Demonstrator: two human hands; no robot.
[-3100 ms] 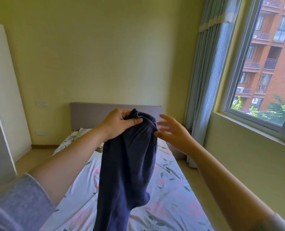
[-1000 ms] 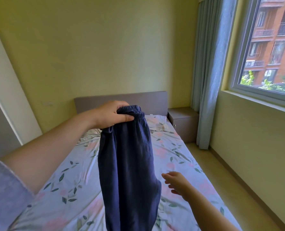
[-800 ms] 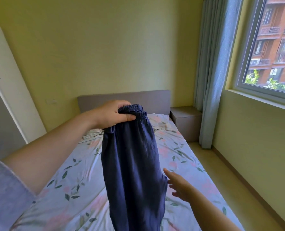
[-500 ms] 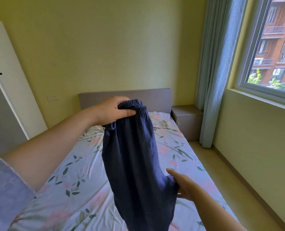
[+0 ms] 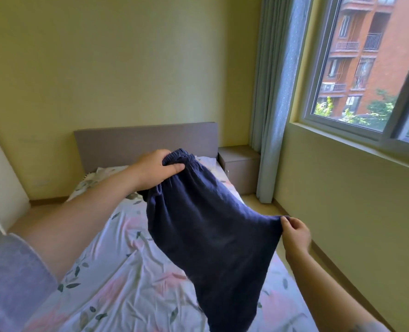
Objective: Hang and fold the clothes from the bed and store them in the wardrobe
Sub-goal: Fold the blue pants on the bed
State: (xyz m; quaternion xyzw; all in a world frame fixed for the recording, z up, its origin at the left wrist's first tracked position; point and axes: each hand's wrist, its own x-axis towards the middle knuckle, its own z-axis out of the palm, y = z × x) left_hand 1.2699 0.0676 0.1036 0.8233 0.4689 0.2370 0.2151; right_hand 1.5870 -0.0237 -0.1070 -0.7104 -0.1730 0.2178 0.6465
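Our left hand is curled tight round the gathered elastic waistband of the navy garment, thumb laid across the front, holding it up over the bed. Our right hand, at about 4 o'clock from the left, pinches the garment's side edge between thumb and fingertips. Half a second ago the cloth hung almost straight down from the left hand and the right hand was only closing on its lower edge. Now that edge has been drawn out toward 4 o'clock and the fabric is stretched in a wide sheet between the two grips. The rest of the garment hangs toward 6 o'clock from the right hand, over the floral sheet. We cannot tell whether its hem touches the bed. The grey headboard stands at 12 o'clock beyond the left hand.
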